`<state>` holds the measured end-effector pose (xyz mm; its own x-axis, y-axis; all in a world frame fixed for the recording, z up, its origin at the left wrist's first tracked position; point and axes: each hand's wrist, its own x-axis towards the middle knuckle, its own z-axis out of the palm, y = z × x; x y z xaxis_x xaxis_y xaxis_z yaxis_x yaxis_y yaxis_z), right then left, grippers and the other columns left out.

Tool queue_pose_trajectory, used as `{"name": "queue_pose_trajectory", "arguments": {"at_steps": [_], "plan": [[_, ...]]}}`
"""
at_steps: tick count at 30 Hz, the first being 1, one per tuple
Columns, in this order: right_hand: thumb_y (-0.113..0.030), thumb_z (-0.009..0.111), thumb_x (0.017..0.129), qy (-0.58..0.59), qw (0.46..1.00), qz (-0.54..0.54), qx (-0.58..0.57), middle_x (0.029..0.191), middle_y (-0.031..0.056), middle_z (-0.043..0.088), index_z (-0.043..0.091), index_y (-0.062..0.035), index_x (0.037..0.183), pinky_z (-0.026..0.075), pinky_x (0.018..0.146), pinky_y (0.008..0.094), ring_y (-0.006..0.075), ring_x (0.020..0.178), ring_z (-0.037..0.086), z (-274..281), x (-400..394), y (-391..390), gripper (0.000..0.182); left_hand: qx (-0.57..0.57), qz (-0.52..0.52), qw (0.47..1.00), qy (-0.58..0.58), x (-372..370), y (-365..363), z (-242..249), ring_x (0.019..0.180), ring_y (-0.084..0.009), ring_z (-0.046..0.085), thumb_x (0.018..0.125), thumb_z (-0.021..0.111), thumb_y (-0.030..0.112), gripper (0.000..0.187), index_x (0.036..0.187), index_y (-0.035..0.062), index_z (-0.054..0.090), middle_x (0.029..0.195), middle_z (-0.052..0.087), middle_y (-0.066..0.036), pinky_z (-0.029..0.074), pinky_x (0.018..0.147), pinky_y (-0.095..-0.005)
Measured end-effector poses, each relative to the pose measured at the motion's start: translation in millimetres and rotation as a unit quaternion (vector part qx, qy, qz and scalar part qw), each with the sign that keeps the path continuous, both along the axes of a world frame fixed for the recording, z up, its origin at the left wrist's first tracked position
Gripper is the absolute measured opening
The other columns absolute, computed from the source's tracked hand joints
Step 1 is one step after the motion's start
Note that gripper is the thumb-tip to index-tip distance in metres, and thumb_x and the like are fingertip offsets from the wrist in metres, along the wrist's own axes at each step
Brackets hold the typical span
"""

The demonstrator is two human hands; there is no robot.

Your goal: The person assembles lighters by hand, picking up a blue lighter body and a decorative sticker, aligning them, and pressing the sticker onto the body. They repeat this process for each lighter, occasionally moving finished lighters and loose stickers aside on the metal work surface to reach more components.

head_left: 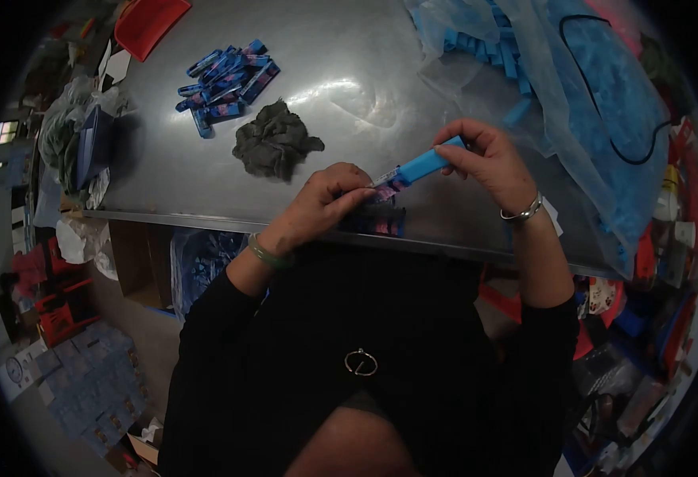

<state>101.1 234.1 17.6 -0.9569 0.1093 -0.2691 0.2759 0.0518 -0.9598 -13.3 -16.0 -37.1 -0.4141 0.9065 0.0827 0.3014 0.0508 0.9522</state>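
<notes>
Over the front part of the metal table, my right hand [488, 159] grips a light blue bar-shaped piece [427, 164] between thumb and fingers. The bar slants down to the left, its lower end meeting a small printed wrapper [388, 189] in blue, pink and white. My left hand [334, 193] pinches that wrapper at its left end, fingers closed. Just below, near the table edge, lies another dark printed wrapper [384, 222]. A crumpled dark grey cloth [274, 141] rests beyond my left hand. Behind it is a pile of blue printed packets [225, 79].
At the right, a large clear plastic bag [579, 119] spills light blue pieces [504, 52] onto the metal table [349, 48]. A red scoop-like tray [148, 25] sits at the far left. Below the front edge, an open cardboard box [138, 258] stands beside a bag of printed packets [209, 266].
</notes>
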Motion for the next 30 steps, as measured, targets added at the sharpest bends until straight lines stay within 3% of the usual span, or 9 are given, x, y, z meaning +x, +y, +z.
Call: {"name": "queue_pose_trajectory", "arguments": {"at_steps": [3, 6, 8, 17, 21, 24, 26, 30], "plan": [[-0.013, 0.062, 0.090, 0.050, 0.998, 0.020, 0.032, 0.087, 0.0016, 0.062, 0.061, -0.0025, 0.102, 0.048, 0.067, 0.0184, 0.0068, 0.077, 0.061, -2.9, -0.2, -5.6, 0.016, -0.007, 0.001, 0.999, 0.049, 1.4, 1.3, 0.9, 0.075, -0.0159, 0.058, 0.088, 0.063, 0.009, 0.012, 0.090, -0.0028, 0.064, 0.085, 0.062, -0.009, 0.045, 0.067, -0.0273], [-0.009, 0.061, 0.090, 0.091, 0.994, -0.012, -0.061, 0.094, 0.0035, 0.061, 0.057, -0.0012, 0.107, 0.051, 0.074, 0.0209, 0.0082, 0.083, 0.062, -2.7, 1.4, -16.2, 0.019, -0.049, 0.026, 0.998, -0.029, 4.9, 2.7, 4.0, 0.076, -0.0126, 0.058, 0.088, 0.065, 0.010, 0.013, 0.093, -0.0014, 0.066, 0.087, 0.065, -0.006, 0.046, 0.069, -0.0267], [-0.007, 0.061, 0.089, 0.101, 0.991, -0.010, -0.083, 0.096, 0.0043, 0.060, 0.056, -0.0015, 0.110, 0.052, 0.076, 0.0224, 0.0089, 0.085, 0.062, -1.3, 1.5, -20.0, 0.022, -0.074, 0.038, 0.981, -0.175, 8.9, 5.0, 10.7, 0.081, -0.0086, 0.059, 0.088, 0.066, 0.012, 0.016, 0.098, -0.0001, 0.067, 0.091, 0.067, -0.003, 0.047, 0.074, -0.0250], [-0.005, 0.066, 0.086, 0.154, 0.987, -0.016, -0.037, 0.098, 0.0029, 0.061, 0.060, -0.0025, 0.111, 0.052, 0.074, 0.0212, 0.0089, 0.085, 0.061, -6.6, 4.6, -22.7, 0.025, -0.049, 0.031, 0.960, -0.273, 14.4, 8.6, 16.6, 0.090, -0.0080, 0.061, 0.087, 0.067, 0.012, 0.025, 0.109, 0.0007, 0.064, 0.096, 0.067, -0.002, 0.048, 0.084, -0.0241], [-0.007, 0.066, 0.087, 0.167, 0.985, -0.026, -0.034, 0.096, 0.0030, 0.061, 0.062, -0.0033, 0.109, 0.050, 0.069, 0.0201, 0.0074, 0.079, 0.059, -9.8, 3.7, -22.1, 0.024, -0.033, 0.027, 0.971, -0.237, 16.4, 10.4, 12.7, 0.090, -0.0093, 0.061, 0.086, 0.068, 0.011, 0.026, 0.109, -0.0001, 0.063, 0.097, 0.066, -0.004, 0.049, 0.083, -0.0247], [-0.008, 0.066, 0.087, 0.078, 0.994, -0.074, -0.015, 0.091, 0.0025, 0.061, 0.061, -0.0031, 0.108, 0.049, 0.066, 0.0196, 0.0066, 0.077, 0.058, -2.7, 6.3, -26.4, 0.023, -0.011, 0.079, 0.985, -0.152, 20.4, 12.7, 7.6, 0.088, -0.0101, 0.062, 0.086, 0.068, 0.010, 0.027, 0.109, -0.0012, 0.062, 0.095, 0.066, -0.004, 0.050, 0.080, -0.0245], [-0.008, 0.066, 0.086, 0.086, 0.991, -0.100, 0.008, 0.090, 0.0022, 0.061, 0.060, -0.0030, 0.107, 0.048, 0.066, 0.0195, 0.0064, 0.077, 0.058, -3.4, 5.2, -32.1, 0.023, -0.001, 0.121, 0.992, -0.046, 21.1, 14.7, 3.4, 0.087, -0.0098, 0.062, 0.084, 0.069, 0.008, 0.028, 0.109, -0.0020, 0.061, 0.093, 0.066, -0.005, 0.051, 0.077, -0.0238], [-0.007, 0.067, 0.086, 0.164, 0.975, -0.150, 0.024, 0.086, 0.0014, 0.062, 0.059, -0.0024, 0.106, 0.048, 0.070, 0.0205, 0.0075, 0.077, 0.059, -16.8, 2.4, -37.9, 0.022, -0.054, 0.091, 0.987, -0.124, 18.6, 17.6, 13.4, 0.086, -0.0096, 0.062, 0.085, 0.068, 0.010, 0.026, 0.108, -0.0013, 0.062, 0.091, 0.066, -0.004, 0.051, 0.077, -0.0244]]}}
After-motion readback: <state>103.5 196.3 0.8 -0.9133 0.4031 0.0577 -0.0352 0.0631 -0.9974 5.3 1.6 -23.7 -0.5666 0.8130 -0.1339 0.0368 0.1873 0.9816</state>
